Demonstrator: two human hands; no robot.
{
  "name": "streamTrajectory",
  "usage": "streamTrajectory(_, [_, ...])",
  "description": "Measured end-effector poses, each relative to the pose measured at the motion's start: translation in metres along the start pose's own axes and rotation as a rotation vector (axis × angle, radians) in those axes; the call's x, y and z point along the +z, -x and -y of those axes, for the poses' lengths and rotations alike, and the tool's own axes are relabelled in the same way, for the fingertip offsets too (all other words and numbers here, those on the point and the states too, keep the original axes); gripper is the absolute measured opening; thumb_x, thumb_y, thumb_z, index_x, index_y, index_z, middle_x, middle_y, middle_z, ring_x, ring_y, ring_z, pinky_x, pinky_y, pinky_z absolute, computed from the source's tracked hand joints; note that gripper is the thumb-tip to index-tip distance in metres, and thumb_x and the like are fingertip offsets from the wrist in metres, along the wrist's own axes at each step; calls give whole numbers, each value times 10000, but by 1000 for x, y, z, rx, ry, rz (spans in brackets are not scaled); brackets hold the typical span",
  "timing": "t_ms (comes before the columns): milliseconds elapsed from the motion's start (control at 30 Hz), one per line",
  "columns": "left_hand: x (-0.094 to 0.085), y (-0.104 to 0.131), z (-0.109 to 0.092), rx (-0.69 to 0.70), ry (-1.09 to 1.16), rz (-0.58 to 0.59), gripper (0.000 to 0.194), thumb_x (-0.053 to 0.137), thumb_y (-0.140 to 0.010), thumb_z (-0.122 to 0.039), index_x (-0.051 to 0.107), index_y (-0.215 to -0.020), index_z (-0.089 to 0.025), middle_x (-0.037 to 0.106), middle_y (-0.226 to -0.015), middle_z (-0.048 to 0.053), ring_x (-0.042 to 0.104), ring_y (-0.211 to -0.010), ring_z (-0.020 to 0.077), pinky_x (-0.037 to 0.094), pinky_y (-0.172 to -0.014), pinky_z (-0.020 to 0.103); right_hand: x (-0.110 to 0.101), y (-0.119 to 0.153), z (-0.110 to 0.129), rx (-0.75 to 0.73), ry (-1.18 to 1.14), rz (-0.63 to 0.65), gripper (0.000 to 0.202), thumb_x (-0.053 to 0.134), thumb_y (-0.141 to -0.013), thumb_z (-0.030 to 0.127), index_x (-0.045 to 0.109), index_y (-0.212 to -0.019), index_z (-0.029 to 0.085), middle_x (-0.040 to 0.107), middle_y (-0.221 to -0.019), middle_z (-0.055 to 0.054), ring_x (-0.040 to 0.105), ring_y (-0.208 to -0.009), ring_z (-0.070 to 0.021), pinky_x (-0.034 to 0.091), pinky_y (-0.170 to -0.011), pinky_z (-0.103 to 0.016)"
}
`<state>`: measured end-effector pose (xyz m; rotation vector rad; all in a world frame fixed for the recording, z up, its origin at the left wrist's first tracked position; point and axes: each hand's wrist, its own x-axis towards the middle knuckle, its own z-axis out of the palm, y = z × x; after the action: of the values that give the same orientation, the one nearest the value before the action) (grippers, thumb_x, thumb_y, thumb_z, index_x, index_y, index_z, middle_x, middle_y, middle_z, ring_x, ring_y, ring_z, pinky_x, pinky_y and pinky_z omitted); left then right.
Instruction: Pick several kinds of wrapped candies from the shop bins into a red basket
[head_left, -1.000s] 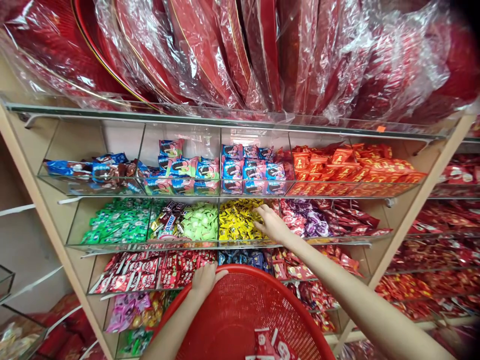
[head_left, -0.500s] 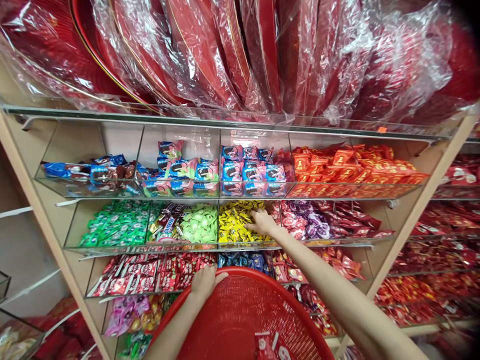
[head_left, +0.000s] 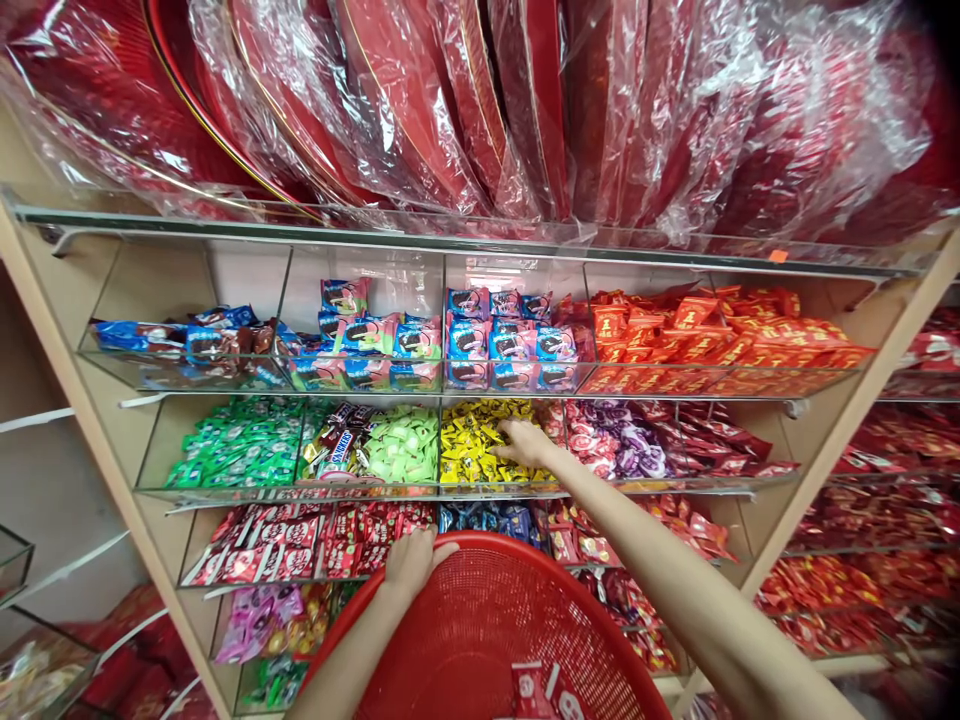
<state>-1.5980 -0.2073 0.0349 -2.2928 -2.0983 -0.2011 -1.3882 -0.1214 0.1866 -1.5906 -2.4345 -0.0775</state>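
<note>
Your left hand [head_left: 409, 562] gripped the basket [head_left: 465, 615], packets [head_left: 529, 690] already inside; whether your right hand [head_left: 528, 444] pinched yellow candies [head_left: 471, 442] was unclear.

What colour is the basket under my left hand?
The basket is red; the head view shows it best.

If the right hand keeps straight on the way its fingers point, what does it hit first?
Most likely the yellow-wrapped candies: the fingertips of the right hand are right at that pile. Depth is unclear, so they may already be touching it.
</note>
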Motion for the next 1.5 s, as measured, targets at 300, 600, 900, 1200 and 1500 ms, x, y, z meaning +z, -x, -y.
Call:
streamTrajectory(300, [2,-1,0,-26,19,12,615,220,-797,-634,582,-972,-170,645,-874,131,610,-856,279,452,-693,337,-1,-6,-13,-9,-36,57,442,477,-766,472,539,-1108,201,602,-1078,-82,550,-996,-218,413,-793,-276])
streamTrajectory(600, [5,-1,2,-15,24,-3,639,208,-785,-652,578,-990,-173,645,-873,135,613,-847,278,455,-693,344,-4,-9,7,26,71,131,637,668,-579,320,479,-1172,184,526,-1184,-149,508,-1045,-300,430,-764,-346])
streamTrajectory(900, [5,-1,1,3,4,-29,633,199,-797,-634,588,-974,-167,649,-844,148,617,-836,289,463,-681,366,-5,-10,-9,2,38,60,451,572,-686,357,514,-1091,168,609,-1042,-150,581,-928,-269,432,-708,-312])
streamTrajectory(1200, [8,-2,3,-4,15,-26,687,130,-798,-643,588,-979,-164,642,-860,152,616,-833,281,460,-679,359,-1,-15,-19,-24,-109,-79,441,528,-763,355,488,-1140,131,595,-1096,-130,556,-996,-245,427,-795,-288])
streamTrajectory(1500, [13,-4,6,23,18,-43,683,116,-797,-646,581,-947,-169,647,-836,134,622,-801,286,464,-653,369,-14,-16,-25,-76,-748,-380,439,618,-675,388,559,-1059,184,640,-995,-32,541,-1010,-197,359,-964,-377])
